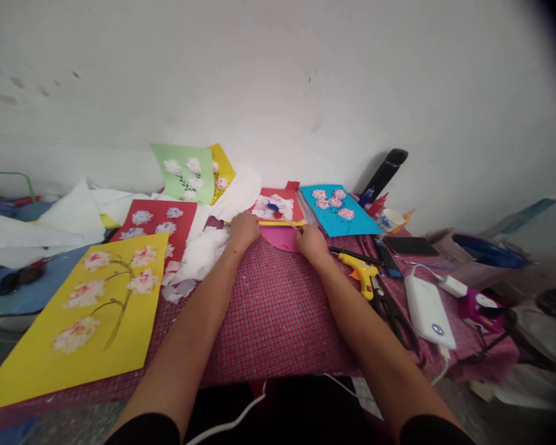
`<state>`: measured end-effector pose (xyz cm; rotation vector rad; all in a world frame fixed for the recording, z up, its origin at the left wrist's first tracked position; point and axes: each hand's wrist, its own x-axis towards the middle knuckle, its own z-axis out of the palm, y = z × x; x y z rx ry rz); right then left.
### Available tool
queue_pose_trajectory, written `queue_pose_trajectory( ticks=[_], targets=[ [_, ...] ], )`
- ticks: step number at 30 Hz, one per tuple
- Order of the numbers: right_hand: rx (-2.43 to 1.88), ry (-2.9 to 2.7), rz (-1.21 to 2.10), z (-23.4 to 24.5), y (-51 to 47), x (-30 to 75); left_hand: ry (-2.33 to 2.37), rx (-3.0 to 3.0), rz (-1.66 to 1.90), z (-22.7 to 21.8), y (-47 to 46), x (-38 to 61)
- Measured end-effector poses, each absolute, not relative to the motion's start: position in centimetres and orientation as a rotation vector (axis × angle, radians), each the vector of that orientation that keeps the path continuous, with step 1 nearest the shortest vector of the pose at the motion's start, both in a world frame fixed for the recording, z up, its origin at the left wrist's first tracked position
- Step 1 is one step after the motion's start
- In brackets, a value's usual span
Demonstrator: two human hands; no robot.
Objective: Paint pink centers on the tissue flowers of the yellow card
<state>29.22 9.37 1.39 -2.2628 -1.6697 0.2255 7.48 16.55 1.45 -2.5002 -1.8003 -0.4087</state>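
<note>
Head view: the left hand bears down by a yellow paper strip, its grip hard to tell; the right hand clamps its grip on a thin wooden stick beside a red paper card with a white tissue flower. Too much pressure could tear that tissue!
</note>
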Motion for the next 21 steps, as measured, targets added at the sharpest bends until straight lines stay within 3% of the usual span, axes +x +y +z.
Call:
queue_pose_trajectory(
  ticks=[21],
  targets=[
    [-1.998,-1.454,0.244,-0.4,9.6,30.2,-1.779,-2.457,-0.408,0.6,17.0,7.8]
  ],
)
